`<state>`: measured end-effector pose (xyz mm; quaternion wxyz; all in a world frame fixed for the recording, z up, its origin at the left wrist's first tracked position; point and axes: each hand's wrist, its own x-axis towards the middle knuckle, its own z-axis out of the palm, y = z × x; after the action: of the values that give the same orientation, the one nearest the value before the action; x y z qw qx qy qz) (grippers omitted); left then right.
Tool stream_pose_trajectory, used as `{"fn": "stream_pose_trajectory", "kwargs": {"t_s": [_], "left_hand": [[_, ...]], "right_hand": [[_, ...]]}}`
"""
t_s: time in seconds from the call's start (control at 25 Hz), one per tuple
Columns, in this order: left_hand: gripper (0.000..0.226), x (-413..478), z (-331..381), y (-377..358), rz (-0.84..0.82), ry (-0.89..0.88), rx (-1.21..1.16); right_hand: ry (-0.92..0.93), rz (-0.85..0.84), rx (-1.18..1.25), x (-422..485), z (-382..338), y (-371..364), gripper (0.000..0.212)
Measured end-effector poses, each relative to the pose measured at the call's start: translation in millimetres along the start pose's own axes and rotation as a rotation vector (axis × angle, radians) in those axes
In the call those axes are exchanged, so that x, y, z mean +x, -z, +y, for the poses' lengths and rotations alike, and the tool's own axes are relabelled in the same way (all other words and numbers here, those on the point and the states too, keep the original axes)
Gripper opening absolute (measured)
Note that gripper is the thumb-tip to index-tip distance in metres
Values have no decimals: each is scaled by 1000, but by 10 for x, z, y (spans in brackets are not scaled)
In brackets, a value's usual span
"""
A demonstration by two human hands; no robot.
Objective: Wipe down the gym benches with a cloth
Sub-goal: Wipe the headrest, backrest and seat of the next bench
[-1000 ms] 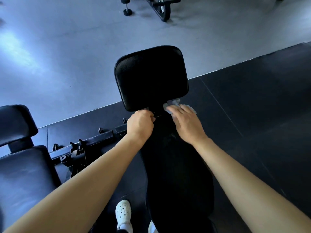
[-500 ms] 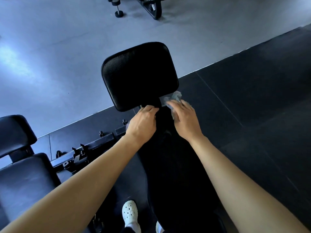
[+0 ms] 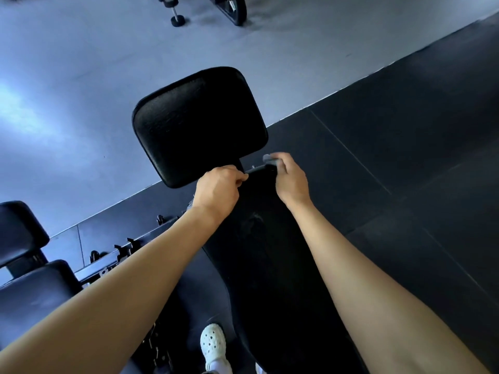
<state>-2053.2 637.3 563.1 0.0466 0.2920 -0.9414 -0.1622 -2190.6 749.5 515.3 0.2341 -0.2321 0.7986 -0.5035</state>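
Observation:
A black gym bench stands below me, with a long pad [image 3: 259,252] and a square pad [image 3: 199,125] beyond it. My right hand [image 3: 290,180] curls over the far right corner of the long pad and grips a small grey cloth [image 3: 268,158], which pokes out past my fingers. My left hand [image 3: 218,190] is curled at the far left end of the same pad, its fingers around the pad's end edge beside a thin metal bar [image 3: 255,169]. Most of the cloth is hidden under my right hand.
A second black bench [image 3: 32,290] stands at the left, with a black metal frame [image 3: 108,263] between the two. My white clog [image 3: 213,344] is on the dark rubber mat [image 3: 405,171]. Far off on the grey floor lie a dumbbell [image 3: 175,14] and a machine's foot [image 3: 235,9].
My right hand slid with the cloth from the gap between the pads to the long pad's right corner and curled over it. My left hand's fingers curled at the pad's end.

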Motion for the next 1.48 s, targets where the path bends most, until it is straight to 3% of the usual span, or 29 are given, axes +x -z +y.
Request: {"fn": "stream_pose_trajectory", "kwargs": {"t_s": [0.12,0.24,0.36,0.52,0.68,0.8,0.96,1.08,1.16,1.32,1.4,1.48], "left_hand": [[39,5,2,-1,13,8,8],[36,23,-8,-10,29,10,-19],[33,22,-2,-13,31,13,-40],[31,6,-25,-52,45,24,-77],[30,5,-25,-73,54,27,-92],[32,4,-25,-81,52,37,-93],[34,-2,-2,-62,43,43,-79],[38,1,-17,-65,42,36,-76],[42,-18,-31,-77,33,40,-91],[58,-100,-45,-85,-20,73,-152],[64,-161,-32,-64,-41,87,-169],[67,-217,-10,-36,-72,87,-172]], "right_hand": [[180,-87,-143,50,-101,-56,29],[248,-79,-70,-37,90,16,30],[149,-12,39,-19,146,33,31],[-150,98,221,-143,310,82,27],[-266,216,52,-410,561,-7,27],[-349,234,56,-211,254,-37,30],[6,138,40,-140,-104,-42,31],[294,173,-68,-301,104,-73,28],[223,200,-100,-393,376,-35,28],[-154,198,-146,-445,573,1,29],[-142,230,-53,-306,324,-45,31],[44,242,-26,-228,27,-116,29]]}}
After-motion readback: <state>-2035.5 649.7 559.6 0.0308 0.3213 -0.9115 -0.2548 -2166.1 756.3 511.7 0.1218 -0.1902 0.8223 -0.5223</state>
